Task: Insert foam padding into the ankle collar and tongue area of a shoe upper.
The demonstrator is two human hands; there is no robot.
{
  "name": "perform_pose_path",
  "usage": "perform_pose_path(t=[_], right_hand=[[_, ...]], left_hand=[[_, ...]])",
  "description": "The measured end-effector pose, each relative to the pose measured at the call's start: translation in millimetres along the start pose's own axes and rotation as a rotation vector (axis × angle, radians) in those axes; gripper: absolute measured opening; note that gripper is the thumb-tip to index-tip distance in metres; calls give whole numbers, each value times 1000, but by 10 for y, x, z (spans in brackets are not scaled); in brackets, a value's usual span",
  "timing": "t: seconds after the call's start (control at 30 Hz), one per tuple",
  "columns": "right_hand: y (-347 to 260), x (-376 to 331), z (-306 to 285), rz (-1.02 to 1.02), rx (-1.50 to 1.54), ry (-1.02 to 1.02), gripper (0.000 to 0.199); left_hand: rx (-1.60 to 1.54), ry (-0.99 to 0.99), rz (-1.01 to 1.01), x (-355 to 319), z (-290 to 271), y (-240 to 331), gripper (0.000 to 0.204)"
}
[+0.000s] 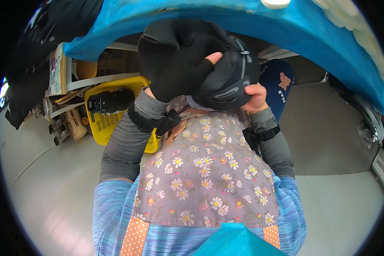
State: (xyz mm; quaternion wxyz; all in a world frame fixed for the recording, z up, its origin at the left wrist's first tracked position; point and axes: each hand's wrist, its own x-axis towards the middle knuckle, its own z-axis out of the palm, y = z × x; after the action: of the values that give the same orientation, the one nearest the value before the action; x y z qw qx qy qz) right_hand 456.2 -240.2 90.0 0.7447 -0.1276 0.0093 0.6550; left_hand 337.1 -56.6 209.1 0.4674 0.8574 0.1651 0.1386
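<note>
A black mesh piece with grey trim lines, which looks like a shoe upper, is held up in front of my apron. My left hand appears to wear a black glove with a bare thumb tip; its thumb presses the upper, and the other fingers are hidden in dark material. At the upper's lower right edge, my right hand grips with its thumb on top and its fingers largely out of sight. Smooth black material rises beside and above my left hand; its border with the glove is hard to make out.
A blue-covered table curves across the far side, with pale pieces at its right. On the left, a yellow basket holds black items, near a shelf. Dark fabric hangs far left.
</note>
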Motion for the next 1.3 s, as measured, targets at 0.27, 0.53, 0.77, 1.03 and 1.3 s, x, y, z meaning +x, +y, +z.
perform_pose_path(t=[0.27,0.53,0.77,1.03,1.3], right_hand=[[36,152,-411,49,261,29,41],[63,131,-446,111,220,-34,45],[149,-77,-195,81,-1,-46,48],[30,-43,-55,-44,-132,-66,59],[180,88,-372,41,212,29,43]], left_hand=[[182,9,-34,247,131,-376,28],[344,41,83,251,316,-461,30],[16,174,23,225,381,-568,22],[177,180,24,275,248,-208,22],[151,82,-183,293,407,-582,23]])
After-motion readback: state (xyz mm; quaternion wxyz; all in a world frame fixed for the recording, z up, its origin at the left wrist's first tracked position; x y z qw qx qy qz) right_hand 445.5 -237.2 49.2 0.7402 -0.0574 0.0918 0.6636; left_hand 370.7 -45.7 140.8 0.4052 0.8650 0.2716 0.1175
